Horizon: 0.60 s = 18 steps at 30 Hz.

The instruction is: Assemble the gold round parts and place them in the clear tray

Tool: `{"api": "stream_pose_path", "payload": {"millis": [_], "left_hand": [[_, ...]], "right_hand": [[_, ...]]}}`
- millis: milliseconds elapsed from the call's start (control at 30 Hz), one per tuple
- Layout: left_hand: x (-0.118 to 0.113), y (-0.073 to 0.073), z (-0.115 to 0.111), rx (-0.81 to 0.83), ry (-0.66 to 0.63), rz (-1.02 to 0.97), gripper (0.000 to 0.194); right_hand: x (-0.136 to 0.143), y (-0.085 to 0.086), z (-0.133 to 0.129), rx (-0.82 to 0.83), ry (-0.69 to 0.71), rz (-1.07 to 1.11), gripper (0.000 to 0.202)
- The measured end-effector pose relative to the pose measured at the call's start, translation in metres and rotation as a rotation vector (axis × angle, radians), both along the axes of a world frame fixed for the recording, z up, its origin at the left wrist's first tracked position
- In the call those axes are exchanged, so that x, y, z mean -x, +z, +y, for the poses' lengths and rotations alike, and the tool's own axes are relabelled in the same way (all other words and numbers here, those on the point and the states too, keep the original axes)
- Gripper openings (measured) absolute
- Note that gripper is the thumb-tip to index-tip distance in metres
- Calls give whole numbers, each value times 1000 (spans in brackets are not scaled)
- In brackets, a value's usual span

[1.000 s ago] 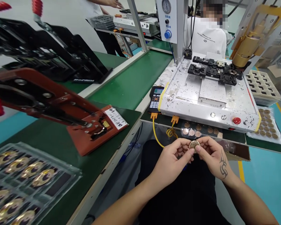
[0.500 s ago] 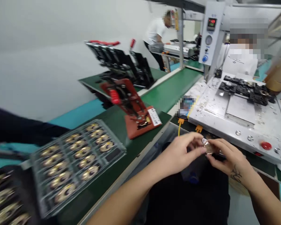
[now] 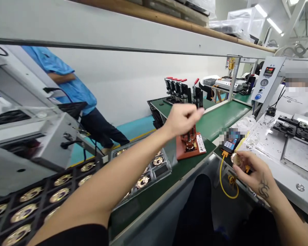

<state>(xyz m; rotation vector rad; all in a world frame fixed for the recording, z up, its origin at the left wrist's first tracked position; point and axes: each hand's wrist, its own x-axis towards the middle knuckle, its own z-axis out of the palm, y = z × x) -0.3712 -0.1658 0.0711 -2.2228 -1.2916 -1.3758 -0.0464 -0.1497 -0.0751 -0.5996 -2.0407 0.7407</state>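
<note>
My left hand (image 3: 183, 119) is closed, thumb pointing right, in front of the reddish-brown clamp fixture (image 3: 181, 152). It covers the fixture's upper part and red handle, so what its fingers hold is hidden. Below it, a shiny metal piece shows in the fixture, and a white label (image 3: 201, 143) is on its right side. In my right hand (image 3: 254, 172), a round gold-coloured metal part (image 3: 236, 160) is pinched between thumb and fingers, at the near edge of the white machine. My left forearm hides part of a clear tray (image 3: 166, 172) with round gold parts.
Dark trays (image 3: 45, 191) of round gold parts fill the lower left. Several red-handled clamps (image 3: 178, 89) stand behind the green bench. A phone (image 3: 232, 139) and yellow cable (image 3: 222, 181) lie beside the white machine (image 3: 261, 136). A person in blue (image 3: 79, 92) stands at left.
My left hand has left the gold part and moved left and up to the clamp fixture. My right hand keeps the part. The view has swung left and up.
</note>
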Motion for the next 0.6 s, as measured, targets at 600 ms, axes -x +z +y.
{"api": "stream_pose_path", "payload": {"millis": [600], "left_hand": [[62,-155,-43,1060,321,-256,34]], "right_hand": [[185,-73,80,91,259,-165,31]]}}
